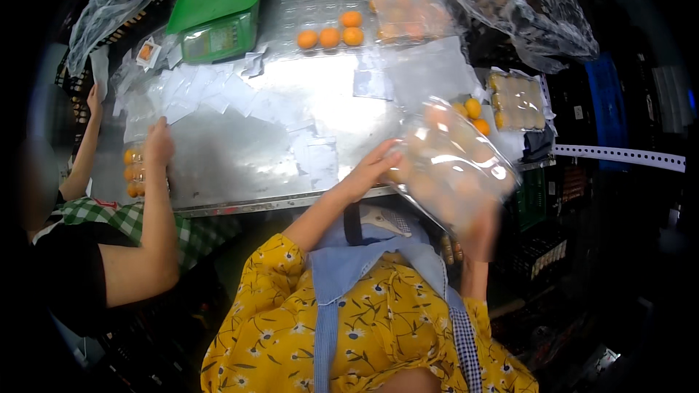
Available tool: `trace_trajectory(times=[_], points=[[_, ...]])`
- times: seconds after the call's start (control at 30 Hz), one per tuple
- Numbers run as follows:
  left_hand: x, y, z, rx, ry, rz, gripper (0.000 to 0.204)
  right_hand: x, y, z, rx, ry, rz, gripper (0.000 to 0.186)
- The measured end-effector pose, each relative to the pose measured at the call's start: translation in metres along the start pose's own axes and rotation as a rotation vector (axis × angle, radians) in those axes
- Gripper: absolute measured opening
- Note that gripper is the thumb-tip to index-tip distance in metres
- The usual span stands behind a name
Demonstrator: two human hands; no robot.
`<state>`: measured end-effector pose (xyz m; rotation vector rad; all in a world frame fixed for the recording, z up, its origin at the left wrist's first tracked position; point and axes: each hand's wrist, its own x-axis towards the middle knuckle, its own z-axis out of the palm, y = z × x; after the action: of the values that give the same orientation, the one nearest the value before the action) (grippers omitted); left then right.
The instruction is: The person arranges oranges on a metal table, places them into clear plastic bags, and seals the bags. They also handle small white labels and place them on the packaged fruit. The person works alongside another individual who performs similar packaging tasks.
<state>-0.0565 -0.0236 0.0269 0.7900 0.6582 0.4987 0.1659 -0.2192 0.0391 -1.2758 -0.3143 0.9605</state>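
Observation:
I hold a shut clear plastic clamshell pack (451, 167) of small orange fruits, tilted over the near right corner of the metal table (240, 160). My left hand (370, 169) grips the pack's left edge. My right hand (479, 236) supports it from below at its lower end, partly blurred behind the plastic. Two loose-looking orange fruits (475, 115) show just beyond the pack.
A co-worker's hand (157, 142) rests by a fruit pack (132, 171) at the table's left edge. A green scale (218, 29), an open tray with three fruits (331, 32), filled packs (411, 18) (517, 101), scattered white slips and plastic bags (524, 7) lie further back.

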Motion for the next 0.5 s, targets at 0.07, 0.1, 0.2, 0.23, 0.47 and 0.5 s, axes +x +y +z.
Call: trace_trajectory(times=[0.07,0.1,0.2,0.23,0.47,0.5], points=[[-0.009,-0.011,-0.041,-0.017,0.251,0.074,0.056,0.013,0.005,0.059,-0.048,-0.042,0.115,0.042],[-0.021,0.0,-0.052,-0.074,0.315,0.066,0.057,0.021,0.012,0.079,-0.088,-0.049,0.187,0.041],[-0.043,0.007,-0.091,-0.203,0.477,0.067,0.058,0.053,0.032,0.125,-0.166,-0.268,0.321,0.039],[-0.048,0.005,-0.101,-0.243,0.529,0.077,0.057,0.069,0.039,0.132,-0.363,-0.34,0.367,0.042],[-0.077,0.001,-0.109,-0.238,0.592,0.148,0.054,0.079,0.026,0.197,-1.286,-0.852,-0.752,0.066],[-0.08,0.0,-0.11,-0.29,0.536,0.187,0.063,0.072,0.03,0.208,-1.268,-0.928,-0.835,0.07]])
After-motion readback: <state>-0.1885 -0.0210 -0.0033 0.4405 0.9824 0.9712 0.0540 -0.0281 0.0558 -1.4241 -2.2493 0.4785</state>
